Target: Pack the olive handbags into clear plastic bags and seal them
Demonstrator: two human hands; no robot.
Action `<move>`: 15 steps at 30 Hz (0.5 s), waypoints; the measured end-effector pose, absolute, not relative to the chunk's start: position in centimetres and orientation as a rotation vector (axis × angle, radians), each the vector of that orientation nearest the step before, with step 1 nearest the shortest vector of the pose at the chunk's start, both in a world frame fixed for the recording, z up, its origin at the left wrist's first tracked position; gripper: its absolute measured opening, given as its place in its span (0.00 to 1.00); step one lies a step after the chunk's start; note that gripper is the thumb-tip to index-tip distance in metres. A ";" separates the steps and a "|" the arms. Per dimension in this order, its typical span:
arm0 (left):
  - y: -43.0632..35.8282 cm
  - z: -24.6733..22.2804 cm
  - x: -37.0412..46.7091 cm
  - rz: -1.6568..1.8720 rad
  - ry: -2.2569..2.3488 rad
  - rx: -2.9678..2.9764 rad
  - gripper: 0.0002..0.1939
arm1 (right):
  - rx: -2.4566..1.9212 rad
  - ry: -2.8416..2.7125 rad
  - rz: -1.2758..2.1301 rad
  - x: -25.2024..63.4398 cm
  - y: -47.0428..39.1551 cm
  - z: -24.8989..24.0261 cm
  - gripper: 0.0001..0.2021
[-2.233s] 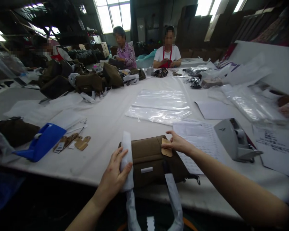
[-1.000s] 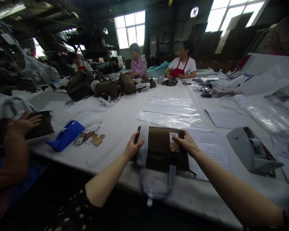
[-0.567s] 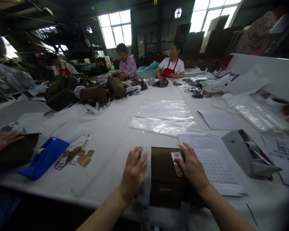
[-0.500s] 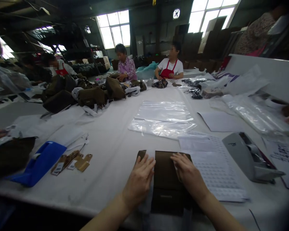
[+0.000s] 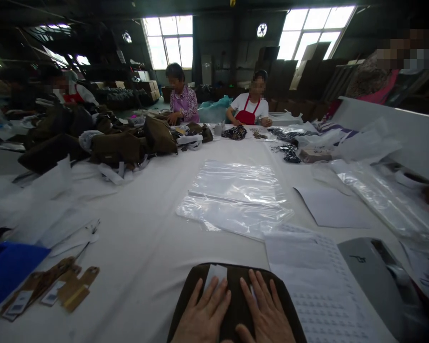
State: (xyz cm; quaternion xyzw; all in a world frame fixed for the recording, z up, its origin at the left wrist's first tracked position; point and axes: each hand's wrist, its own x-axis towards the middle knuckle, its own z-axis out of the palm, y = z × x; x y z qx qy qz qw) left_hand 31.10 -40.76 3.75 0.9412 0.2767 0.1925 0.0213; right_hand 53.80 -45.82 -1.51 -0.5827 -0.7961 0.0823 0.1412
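Observation:
A dark olive-brown fabric bag lies on the white-covered table at the bottom middle, its lower part cut off by the frame's edge. My left hand rests flat on its left half, fingers spread, over a white strip. On the right half lies my right hand, palm down with the fingers apart. A small pale bit shows by its index finger. Beyond the bag are clear plastic bags, spread flat. Printed sheets lie just right of it.
Brown cardboard tags and a blue tape dispenser lie at left; a grey tape dispenser stands at right. Olive bags are heaped at back left. Two people sit across the table, with others at the sides.
The view has tilted and come closer to the table. The bag now shows a broader, rounded side instead of the narrow flap. Both hands have shifted and lie flatter on it.

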 end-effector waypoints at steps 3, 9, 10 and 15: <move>-37.1 6.5 30.3 0.768 1.022 2.446 0.16 | -1.558 -2.342 0.057 54.2 -46.3 -0.6 0.42; -26.0 2.4 32.6 0.478 1.199 2.491 0.29 | -1.607 -1.979 0.128 57.2 -43.0 5.2 0.29; -24.8 1.0 33.4 0.304 1.185 2.566 0.32 | -1.634 -1.903 0.157 58.0 -41.5 5.3 0.26; -22.3 -2.0 35.5 0.053 1.182 2.662 0.13 | -1.731 -1.946 0.164 61.0 -33.4 0.6 0.26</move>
